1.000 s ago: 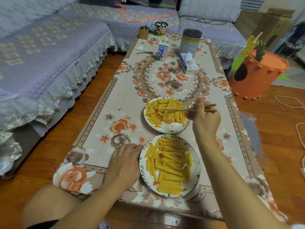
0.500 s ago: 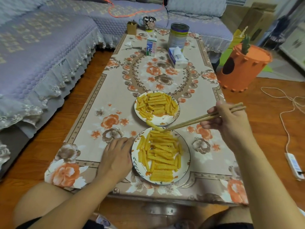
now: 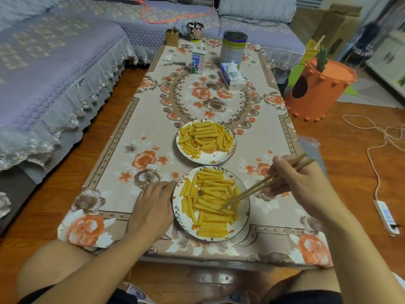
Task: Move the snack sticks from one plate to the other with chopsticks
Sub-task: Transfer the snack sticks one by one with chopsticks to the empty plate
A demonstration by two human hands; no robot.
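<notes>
Since the earlier frame the chopsticks [image 3: 263, 184] have dropped lower, their tips now down among the snack sticks [image 3: 210, 201] heaped on the near plate [image 3: 245, 213]; the stick they carried over its far rim is no longer pinched between them. Whether the tips grip any stick now cannot be told.

Nearest, the left hand [image 3: 153, 207] lies flat on the flowered tablecloth [image 3: 122, 150], fingers loosely together, its fingertips touching the near plate's left rim. To the right of that plate, the right hand [image 3: 293, 183] is curled around the upper part of the chopsticks, which slant down and left over the rim.

Just beyond, almost touching the near plate, the far plate [image 3: 230, 154] holds a second heap of yellow sticks.

Farther along the table stand a tissue box [image 3: 232, 79], a small milk carton [image 3: 198, 62], a tall tin [image 3: 234, 47], a patterned mug [image 3: 195, 30] and a small gold box [image 3: 172, 37]. An orange carrot-shaped tub [image 3: 317, 88] sits on the floor to the right.
</notes>
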